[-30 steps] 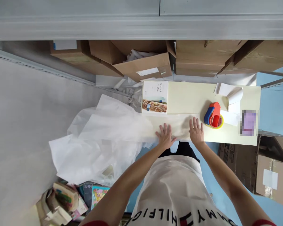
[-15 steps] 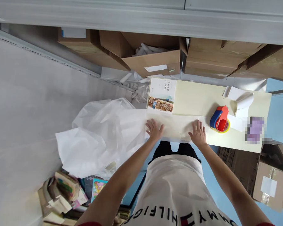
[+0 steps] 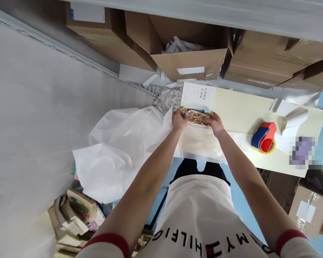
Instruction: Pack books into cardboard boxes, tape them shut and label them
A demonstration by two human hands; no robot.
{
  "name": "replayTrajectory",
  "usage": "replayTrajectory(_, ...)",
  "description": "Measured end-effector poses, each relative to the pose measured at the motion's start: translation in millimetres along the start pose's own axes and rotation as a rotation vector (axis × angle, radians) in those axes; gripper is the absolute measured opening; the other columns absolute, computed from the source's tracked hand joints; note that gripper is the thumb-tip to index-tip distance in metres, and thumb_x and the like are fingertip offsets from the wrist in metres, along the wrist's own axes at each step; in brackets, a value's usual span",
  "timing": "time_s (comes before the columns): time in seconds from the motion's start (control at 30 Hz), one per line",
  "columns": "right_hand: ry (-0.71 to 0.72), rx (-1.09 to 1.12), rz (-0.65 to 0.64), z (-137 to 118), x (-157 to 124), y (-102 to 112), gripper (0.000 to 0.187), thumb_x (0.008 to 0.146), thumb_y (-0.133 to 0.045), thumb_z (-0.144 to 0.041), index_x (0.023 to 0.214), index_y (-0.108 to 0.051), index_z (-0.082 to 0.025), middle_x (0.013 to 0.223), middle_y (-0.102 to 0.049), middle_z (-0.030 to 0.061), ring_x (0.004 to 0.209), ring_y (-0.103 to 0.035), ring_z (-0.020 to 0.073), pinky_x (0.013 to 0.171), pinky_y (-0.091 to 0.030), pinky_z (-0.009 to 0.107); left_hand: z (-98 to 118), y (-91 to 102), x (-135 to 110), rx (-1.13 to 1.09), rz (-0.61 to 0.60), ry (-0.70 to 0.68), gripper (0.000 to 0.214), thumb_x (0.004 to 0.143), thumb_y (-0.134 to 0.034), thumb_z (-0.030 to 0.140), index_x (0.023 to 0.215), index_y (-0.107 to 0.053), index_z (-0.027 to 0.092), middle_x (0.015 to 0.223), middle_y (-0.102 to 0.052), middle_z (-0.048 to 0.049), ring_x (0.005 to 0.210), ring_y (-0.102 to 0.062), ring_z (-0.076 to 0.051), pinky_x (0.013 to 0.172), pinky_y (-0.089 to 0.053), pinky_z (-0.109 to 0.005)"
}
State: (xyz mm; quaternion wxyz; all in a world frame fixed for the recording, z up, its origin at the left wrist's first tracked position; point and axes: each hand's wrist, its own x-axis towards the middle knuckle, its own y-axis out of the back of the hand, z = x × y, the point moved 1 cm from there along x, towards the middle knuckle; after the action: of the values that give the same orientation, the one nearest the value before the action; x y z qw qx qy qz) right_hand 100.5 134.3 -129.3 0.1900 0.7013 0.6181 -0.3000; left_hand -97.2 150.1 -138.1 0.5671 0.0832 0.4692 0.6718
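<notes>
**Book gripped at near edge, both hands**

Table: pale, flat, extends right. The white wrapping sheet is draped over its left end and spills off to the left; thin, soft and floppy, judged likely to crease or tear if dragged. A flattened part of it lies on the table between the book and the near edge.

Book: lies flat at the far-left corner of the table, cover up, just beyond the sheet. Judged stiff, moderately light, cover likely smooth and a bit slippery. Best taken by the edges or corners with thumbs on top, not by the cover alone.

Left hand: closed on the book's near-left corner, fingers curled over the edge. Right hand: closed on the near-right corner, same way. Both hands are touching the book; it sits just far of them, between the two grips. Whether the book is lifted off the table cannot be told.

Tape dispenser: red and blue, on the table, well right of the hands, untouched.
</notes>
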Motion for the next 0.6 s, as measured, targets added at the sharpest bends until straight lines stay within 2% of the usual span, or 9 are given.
replayTrajectory(0.1, 0.063, 0.069, -0.118, -1, 8, -9, 0.046, 0.057, -0.078, -0.033, 0.098, -0.063, -0.02, 0.098, -0.075, 0.0059, 0.099, -0.069, 0.0281, 0.091, -0.055, 0.048, -10, -1.8, 10, -0.121, 0.01, 0.01, 0.04, 0.07, -0.07, 0.013, 0.109, -0.064, 0.016, 0.112, -0.066, -0.0119, 0.112, -0.062, -0.028, 0.099, -0.048, -0.041)
replayTrajectory(0.23, 0.208, 0.045, -0.089, -6, 25, -13, 0.046, 0.061, -0.073, -0.034, 0.103, -0.061, -0.02, 0.099, -0.075, 0.0057, 0.096, -0.069, 0.0265, 0.089, -0.055, 0.048, -11, -5.2, 24, -0.461, -0.109, 0.013, 0.024, 0.068, -0.066, 0.007, 0.089, -0.064, 0.017, 0.08, -0.067, -0.0024, 0.082, -0.067, -0.02, 0.079, -0.056, -0.033)
replayTrajectory(0.3, 0.329, -0.008, -0.074, -13, 29, -11, 0.05, 0.066, -0.071, -0.037, 0.112, -0.059, -0.021, 0.108, -0.074, 0.0064, 0.1, -0.068, 0.0254, 0.093, -0.053, 0.046, -6, -2.4, 33, -0.605, -0.089, -0.043, 0.026, 0.068, -0.067, 0.007, 0.09, -0.063, 0.019, 0.078, -0.067, -0.0009, 0.077, -0.066, -0.017, 0.075, -0.056, -0.031)
replayTrajectory(0.4, 0.53, -0.086, -0.08, -35, 21, -5, 0.054, 0.076, -0.066, -0.043, 0.125, -0.055, -0.023, 0.123, -0.069, 0.0071, 0.112, -0.064, 0.0251, 0.101, -0.049, 0.044, 9, 8.3, 39, -0.69, -0.004, -0.194, 0.029, 0.073, -0.07, 0.011, 0.098, -0.06, 0.021, 0.091, -0.069, -0.0021, 0.079, -0.067, -0.015, 0.077, -0.056, -0.029)
replayTrajectory(0.5, 0.676, -0.173, -0.049, -60, -6, 11, 0.051, 0.086, -0.058, -0.048, 0.131, -0.052, -0.025, 0.13, -0.066, 0.007, 0.122, -0.06, 0.0251, 0.106, -0.045, 0.043, 29, 17.7, 24, -0.69, 0.016, -0.357, 0.031, 0.081, -0.07, 0.019, 0.108, -0.057, 0.022, 0.104, -0.068, -0.0031, 0.085, -0.067, -0.013, 0.08, -0.055, -0.026)
replayTrajectory(0.6, 0.704, -0.286, 0.028, -67, -47, 42, 0.048, 0.09, -0.054, -0.047, 0.132, -0.053, -0.025, 0.127, -0.067, 0.0073, 0.121, -0.06, 0.0253, 0.106, -0.046, 0.044, 43, 13.2, -21, -0.672, -0.054, -0.428, 0.03, 0.086, -0.067, 0.023, 0.114, -0.055, 0.022, 0.106, -0.066, -0.0031, 0.087, -0.068, -0.012, 0.079, -0.055, -0.023)
